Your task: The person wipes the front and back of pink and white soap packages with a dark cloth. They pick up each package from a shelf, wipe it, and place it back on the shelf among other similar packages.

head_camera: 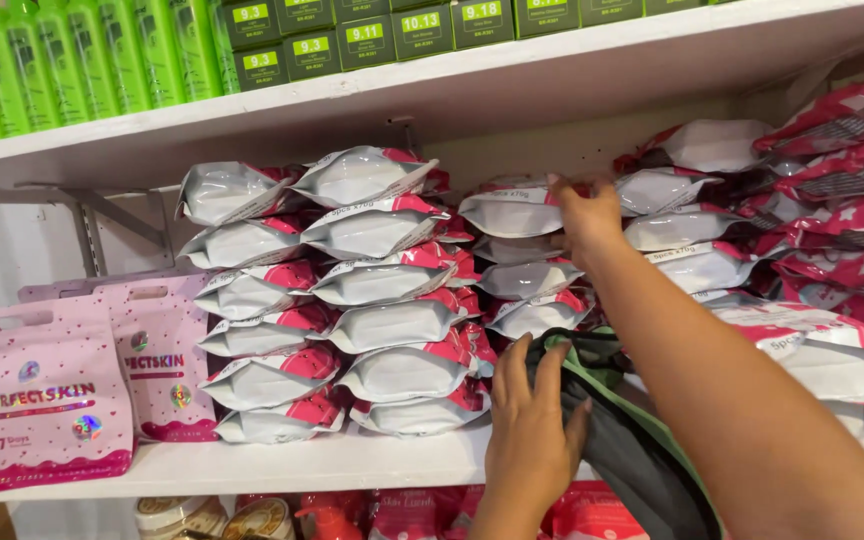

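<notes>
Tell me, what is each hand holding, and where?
The right hand pinches the end of the top white-and-pink packet in its stack. The left hand lies flat on a dark cloth bag; no grip shows.

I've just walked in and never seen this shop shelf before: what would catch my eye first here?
First, the stacks of white-and-pink pouches piled in the middle of the white shelf. The right hand reaches up to a pouch atop a lower stack, while the left hand presses on a dark bag with green trim below. Bright green bottles line the upper shelf at top left.
</notes>
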